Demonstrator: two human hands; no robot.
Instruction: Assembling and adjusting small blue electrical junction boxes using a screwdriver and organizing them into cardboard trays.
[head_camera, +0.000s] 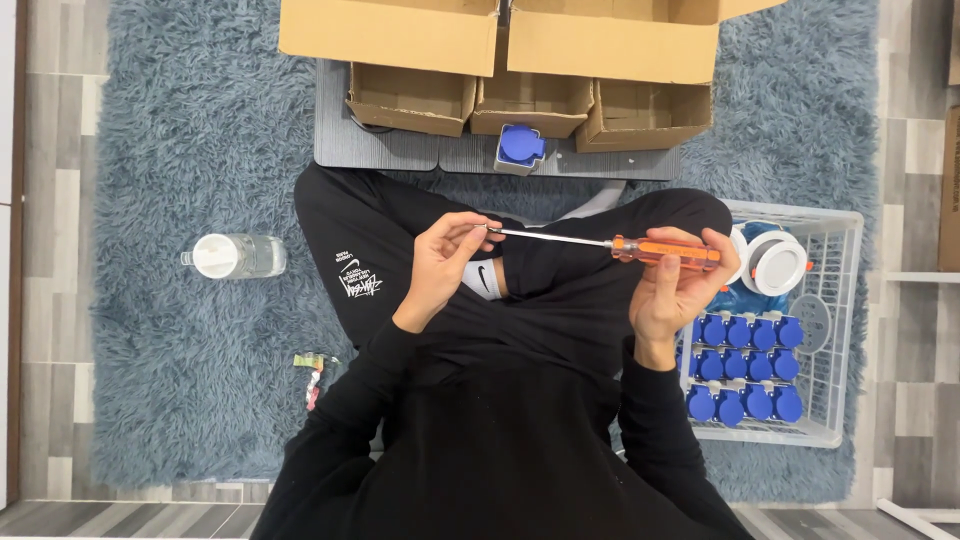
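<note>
Below, a shaggy blue rug (190, 150) covers grey floorboards (60, 300).

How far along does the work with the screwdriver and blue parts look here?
Done: nothing can be confirmed; rows of blue parts sit in the white basket. In hand: right hand holds the orange screwdriver, left hand pinching its tip. Left: one blue part waits untouched on the grey board.
</note>
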